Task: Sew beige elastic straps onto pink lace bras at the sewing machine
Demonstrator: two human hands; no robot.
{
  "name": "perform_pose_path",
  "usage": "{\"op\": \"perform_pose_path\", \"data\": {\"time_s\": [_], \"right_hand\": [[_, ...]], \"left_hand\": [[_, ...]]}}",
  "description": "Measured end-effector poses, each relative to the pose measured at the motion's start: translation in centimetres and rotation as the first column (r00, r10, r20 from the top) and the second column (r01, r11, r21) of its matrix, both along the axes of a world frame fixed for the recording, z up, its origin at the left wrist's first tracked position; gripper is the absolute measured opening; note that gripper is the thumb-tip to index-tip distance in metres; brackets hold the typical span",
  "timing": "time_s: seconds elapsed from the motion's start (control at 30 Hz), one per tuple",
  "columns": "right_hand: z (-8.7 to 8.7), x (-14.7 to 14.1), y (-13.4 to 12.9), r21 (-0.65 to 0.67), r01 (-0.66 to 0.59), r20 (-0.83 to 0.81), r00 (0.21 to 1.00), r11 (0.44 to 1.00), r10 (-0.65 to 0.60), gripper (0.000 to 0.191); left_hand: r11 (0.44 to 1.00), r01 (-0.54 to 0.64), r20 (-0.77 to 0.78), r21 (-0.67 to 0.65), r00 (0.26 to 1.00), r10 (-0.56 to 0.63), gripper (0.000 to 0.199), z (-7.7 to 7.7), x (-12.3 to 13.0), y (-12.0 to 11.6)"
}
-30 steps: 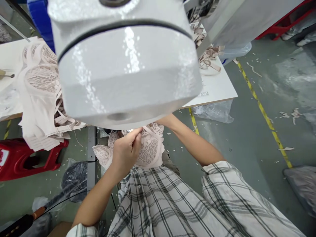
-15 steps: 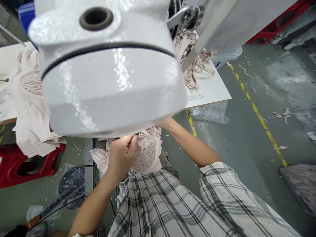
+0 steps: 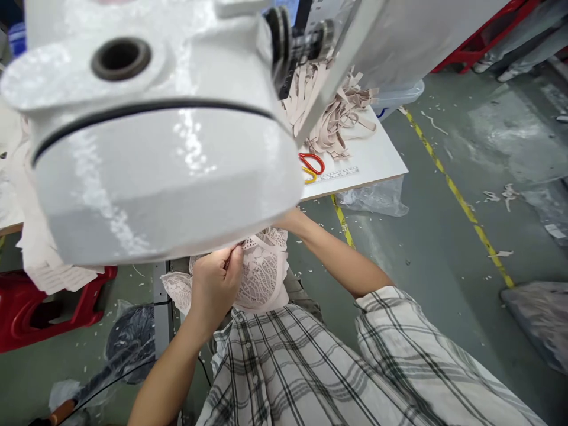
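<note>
Gripping pale lace bra (image 3: 261, 278) with left hand (image 3: 215, 279): pinched closed between thumb and bent fingers at upper edge of near cup, with no gap showing. Cannot tell state of grip at right hand (image 3: 286, 219) — mostly hidden behind white machine head (image 3: 168, 183), showing little beyond wrist, just beside bra's upper right; contact not visible. Held right below lower lip of machine head, in front of plaid shirt (image 3: 284, 355), with one cup turned into view and another lace part poking out to left of left hand. Looks light and soft, judging by thin lace and scalloped edge; likely to fold and shift readily, more limp than slippery, and liable to snag or stretch at open mesh. Probably best taken by seam or cup rim, rather than by bare lace, with a light pinch from either side. To right, on white bench (image 3: 377, 157): loose heap of beige straps (image 3: 337, 127), plus scissors (image 3: 315, 171) with red and yellow handles, partly hidden by machine head. To left — pale stack of garment pieces (image 3: 44, 254), hanging down close to red stool (image 3: 80, 319), well apart from both hands.
</note>
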State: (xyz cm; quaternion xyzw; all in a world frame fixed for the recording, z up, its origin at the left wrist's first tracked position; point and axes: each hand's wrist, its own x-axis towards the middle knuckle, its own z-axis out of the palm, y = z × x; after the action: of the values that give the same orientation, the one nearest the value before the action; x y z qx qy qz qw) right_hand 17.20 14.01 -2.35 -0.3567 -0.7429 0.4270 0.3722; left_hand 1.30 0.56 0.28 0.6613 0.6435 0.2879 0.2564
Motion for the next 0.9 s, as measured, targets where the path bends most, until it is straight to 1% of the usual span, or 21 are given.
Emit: {"op": "perform_pose_path", "data": {"time_s": [0.07, 0.17, 0.3, 0.4, 0.5, 0.67, 0.83, 0.9], "right_hand": [[-0.3, -0.1, 0.2, -0.011, -0.025, -0.009, 1.0, 1.0, 0.025, 0.016], [-0.8, -0.2, 0.4, -0.009, -0.037, -0.053, 0.998, 0.999, 0.036, 0.009], [-1.2, -0.5, 0.2, -0.002, 0.014, -0.088, 0.996, 1.0, -0.014, 0.01], [-1.2, -0.8, -0.2, 0.026, 0.062, -0.096, 0.994, 0.998, -0.059, 0.01], [-1.1, -1.0, -0.4, 0.038, 0.076, -0.087, 0.994, 0.996, -0.072, 0.011], [-1.3, -0.7, -0.3, 0.036, 0.061, -0.079, 0.995, 0.997, -0.058, 0.014], [-1.6, -0.5, -0.3, 0.046, 0.057, -0.006, 0.998, 0.997, -0.057, 0.015], [-1.6, -0.4, -0.3, 0.039, 0.059, -0.004, 0.998, 0.997, -0.059, 0.015]], "left_hand": [[1.0, 0.006, -0.03, 0.019, 1.0, -0.006, 0.031, -0.1, -0.2, -0.3], [0.997, 0.005, -0.072, 0.082, 0.997, 0.001, 0.029, -0.5, -0.5, -0.7], [0.988, -0.001, -0.112, 0.157, 0.994, 0.019, 0.028, -1.1, -0.9, -1.3], [0.977, -0.018, -0.156, 0.214, 0.986, 0.053, 0.027, -1.5, -1.1, -1.5], [0.966, -0.024, -0.184, 0.256, 0.98, 0.073, 0.026, -1.8, -1.3, -1.5], [0.956, 0.015, -0.223, 0.291, 0.973, 0.053, 0.026, -1.9, -1.2, -1.5], [0.944, 0.074, -0.269, 0.321, 0.963, 0.015, 0.026, -2.0, -1.0, -1.5], [0.934, 0.1, -0.286, 0.343, 0.958, 0.002, 0.026, -2.1, -0.9, -1.4]]}}
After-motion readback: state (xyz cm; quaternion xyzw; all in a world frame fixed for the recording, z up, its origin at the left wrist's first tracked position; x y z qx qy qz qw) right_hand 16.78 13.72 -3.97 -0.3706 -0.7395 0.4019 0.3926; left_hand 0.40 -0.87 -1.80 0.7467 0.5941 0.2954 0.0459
